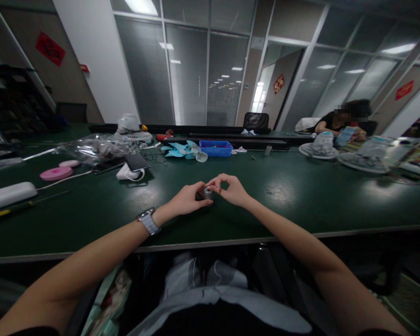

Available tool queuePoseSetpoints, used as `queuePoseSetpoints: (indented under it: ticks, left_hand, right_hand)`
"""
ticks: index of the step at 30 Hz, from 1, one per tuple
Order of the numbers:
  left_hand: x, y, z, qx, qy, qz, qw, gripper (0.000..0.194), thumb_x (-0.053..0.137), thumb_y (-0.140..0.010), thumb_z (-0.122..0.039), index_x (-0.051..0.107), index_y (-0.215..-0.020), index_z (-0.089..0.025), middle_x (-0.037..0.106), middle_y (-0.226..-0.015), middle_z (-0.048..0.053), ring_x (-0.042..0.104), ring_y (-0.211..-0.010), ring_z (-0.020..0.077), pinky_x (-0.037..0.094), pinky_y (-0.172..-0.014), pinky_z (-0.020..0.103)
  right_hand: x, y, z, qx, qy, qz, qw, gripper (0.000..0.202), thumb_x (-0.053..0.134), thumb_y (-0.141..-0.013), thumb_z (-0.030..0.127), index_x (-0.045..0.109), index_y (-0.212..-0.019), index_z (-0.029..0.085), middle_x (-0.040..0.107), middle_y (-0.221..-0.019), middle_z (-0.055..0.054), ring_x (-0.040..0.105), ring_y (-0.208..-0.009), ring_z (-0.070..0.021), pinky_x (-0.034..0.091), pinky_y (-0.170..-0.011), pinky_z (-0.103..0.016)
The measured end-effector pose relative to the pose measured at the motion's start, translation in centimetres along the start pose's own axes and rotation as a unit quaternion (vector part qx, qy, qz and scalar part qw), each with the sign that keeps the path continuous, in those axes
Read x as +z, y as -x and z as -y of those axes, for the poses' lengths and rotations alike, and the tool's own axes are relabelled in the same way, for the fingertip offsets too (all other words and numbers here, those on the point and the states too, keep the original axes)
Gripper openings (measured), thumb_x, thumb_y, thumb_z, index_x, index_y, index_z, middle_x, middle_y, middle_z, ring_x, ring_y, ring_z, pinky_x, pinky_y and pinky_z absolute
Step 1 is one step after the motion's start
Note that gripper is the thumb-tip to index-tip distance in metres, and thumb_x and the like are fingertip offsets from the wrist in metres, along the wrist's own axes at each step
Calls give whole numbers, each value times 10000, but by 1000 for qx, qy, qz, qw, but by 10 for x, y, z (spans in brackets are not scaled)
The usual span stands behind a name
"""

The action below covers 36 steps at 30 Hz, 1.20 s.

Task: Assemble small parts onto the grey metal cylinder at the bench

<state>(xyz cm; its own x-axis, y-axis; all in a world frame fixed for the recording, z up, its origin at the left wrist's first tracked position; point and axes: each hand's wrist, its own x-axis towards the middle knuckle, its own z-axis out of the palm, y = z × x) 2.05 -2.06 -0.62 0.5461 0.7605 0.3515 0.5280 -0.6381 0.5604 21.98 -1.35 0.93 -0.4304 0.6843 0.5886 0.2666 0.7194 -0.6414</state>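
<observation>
A small metal cylinder (pixel 208 193) is between the person's two hands, over the near part of the green tabletop (pixel 301 196), a little back from the front edge; whether it rests on the surface or is held just above it, I cannot tell. The left hand (pixel 192 198) holds it from the side, thumb and fingers curved around it in a narrow grasp. The right hand (pixel 232 190) is bent into a ring, its thumb and forefinger close together at the cylinder's top; whether they grip it or only touch it, I cannot tell. A watch (pixel 149 220) with a pale strap is on the left wrist. Beyond the hands are a blue basket (pixel 215 151) and, just left of it, light blue fan blades (pixel 180 149). A small upright cylinder (pixel 268 150) stands to the right of the basket. Farther left are a white charger (pixel 126 172), a pink disc (pixel 56 173), a crumpled clear plastic bag (pixel 94 150) and a white power strip (pixel 12 196). At the far right, another person (pixel 336 122) sits behind white fan parts (pixel 321 145).
</observation>
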Motion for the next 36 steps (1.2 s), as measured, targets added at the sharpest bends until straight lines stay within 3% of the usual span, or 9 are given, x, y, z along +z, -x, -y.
queuePoseSetpoints:
  ticks: [7,12,18,24,36]
  left_hand:
    - [0,0,-1,1,24,6,1000,394,652,-767,-455,572,-1044,-186,687,-920,46,654,-809,193,503,-706,294]
    - [2,0,3,6,24,5,1000,441,658,-767,-461,565,-1092,-178,684,-953,58,656,-829,196,510,-727,301]
    - [2,-1,3,8,22,2,1000,415,651,-771,-464,574,-1063,-179,681,-915,51,652,-803,190,511,-723,299]
    - [2,-1,2,9,21,0,1000,420,653,-769,-461,577,-1074,-182,686,-924,51,656,-803,193,510,-721,299]
    - [0,-1,-1,15,24,6,1000,387,654,-774,-458,571,-1039,-188,680,-891,37,654,-792,188,503,-701,292]
  right_hand:
    - [2,0,-2,8,-19,-1,1000,152,646,-799,307,558,-807,185,677,-841,-42,656,-814,-177,499,-798,-342]
    - [-1,0,1,34,-56,19,998,239,586,-855,334,562,-1039,184,708,-925,-51,689,-884,-177,500,-862,-338]
    - [-2,1,2,22,-23,24,999,289,678,-778,312,580,-1019,186,720,-902,-42,697,-885,-191,483,-913,-373]
    - [1,-2,2,41,-51,14,998,265,710,-739,287,578,-948,191,719,-837,-32,697,-824,-185,530,-823,-357]
    - [3,-3,0,61,-89,1,994,264,726,-719,293,547,-892,204,719,-807,-21,706,-811,-194,543,-803,-362]
